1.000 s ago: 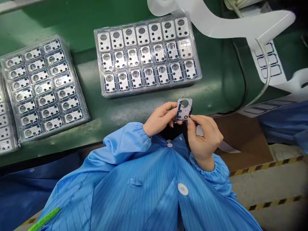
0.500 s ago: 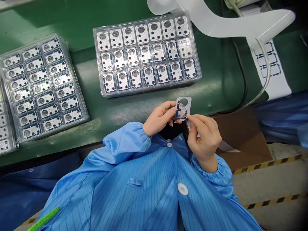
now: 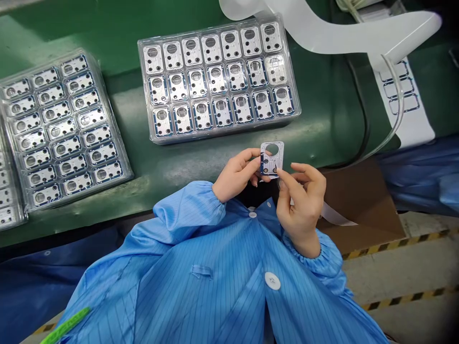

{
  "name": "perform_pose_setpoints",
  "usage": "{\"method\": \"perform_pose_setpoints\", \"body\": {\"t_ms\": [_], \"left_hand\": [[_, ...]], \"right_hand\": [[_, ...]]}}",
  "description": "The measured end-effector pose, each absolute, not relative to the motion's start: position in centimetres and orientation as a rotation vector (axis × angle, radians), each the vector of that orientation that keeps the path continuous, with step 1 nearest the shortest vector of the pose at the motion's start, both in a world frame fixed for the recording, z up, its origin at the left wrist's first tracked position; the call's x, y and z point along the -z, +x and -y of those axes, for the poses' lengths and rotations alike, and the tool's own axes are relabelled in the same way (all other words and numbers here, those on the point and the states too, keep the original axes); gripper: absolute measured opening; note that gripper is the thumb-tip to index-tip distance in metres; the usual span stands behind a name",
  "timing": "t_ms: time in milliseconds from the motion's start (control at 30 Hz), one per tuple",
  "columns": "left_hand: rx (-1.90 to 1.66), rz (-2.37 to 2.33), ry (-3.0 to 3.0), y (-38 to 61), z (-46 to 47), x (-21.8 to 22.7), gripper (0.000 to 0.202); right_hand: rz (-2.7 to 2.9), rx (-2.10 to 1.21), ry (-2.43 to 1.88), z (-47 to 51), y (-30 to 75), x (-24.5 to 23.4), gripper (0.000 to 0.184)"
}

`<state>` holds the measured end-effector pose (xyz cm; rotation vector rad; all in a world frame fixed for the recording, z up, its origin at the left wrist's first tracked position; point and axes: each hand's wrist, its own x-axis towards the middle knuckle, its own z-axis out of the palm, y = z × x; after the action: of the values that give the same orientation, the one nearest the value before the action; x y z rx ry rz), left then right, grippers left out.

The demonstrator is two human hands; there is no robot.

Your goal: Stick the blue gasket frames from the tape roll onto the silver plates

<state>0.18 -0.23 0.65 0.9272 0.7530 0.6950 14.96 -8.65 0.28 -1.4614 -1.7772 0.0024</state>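
A: What is left of the middle tray (image 3: 219, 132)?

B: Another tray (image 3: 116, 134), full of shiny plates. The middle tray has three rows of them.

A: And the left hand (image 3: 237, 174)?

B: In front of the middle tray. Its thumb and fingers pinch the left edge of a small plate (image 3: 271, 163).

A: Where's that?

B: In front of the middle tray's right part (it has a big round hole!).

A: The right hand (image 3: 303, 203)?

B: In front of the middle tray's right end. A fingertip is on the small plate's low right corner. I can't tell if it pinches.

A: Farther right?

B: Brown cardboard (image 3: 362, 203), then a white sheet (image 3: 412, 125), right of the middle tray.
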Motion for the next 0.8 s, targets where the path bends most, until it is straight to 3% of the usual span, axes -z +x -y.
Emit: {"method": "perform_pose_setpoints", "body": {"t_ms": [300,800], "left_hand": [[-0.68,-0.725,0.943,0.12,0.23,-0.5,0.033],[-0.697,-0.803,1.037,0.3,0.45,-0.23,0.032]], "right_hand": [[1.646,-0.192,-1.489,8.59,15.45,-0.44,0.033],[1.619,-0.143,-1.486,8.87,15.2,-0.66,0.026]]}}
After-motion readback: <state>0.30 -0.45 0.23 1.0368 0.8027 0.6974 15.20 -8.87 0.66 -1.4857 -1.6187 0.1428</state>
